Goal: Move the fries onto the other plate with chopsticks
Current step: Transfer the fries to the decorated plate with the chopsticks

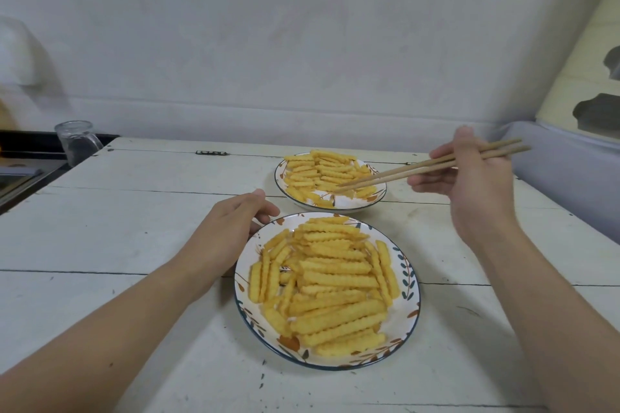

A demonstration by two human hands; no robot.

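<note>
Near plate (411, 282): leaf-patterned rim, on white plank table (141, 231), heaped with crinkle-cut fries (332, 282).
Far plate (349, 206): same pattern, just behind the near one, holds a thinner layer of fries (315, 171).
Left hand (228, 231): fingers curled round the near plate's upper-left rim, touching it.
Right hand (469, 184): raised beside the far plate, fingers pinching a pair of wooden chopsticks (402, 173); tips lie close together among the far plate's fries.
Glass mug (75, 141): table's far-left corner.
</note>
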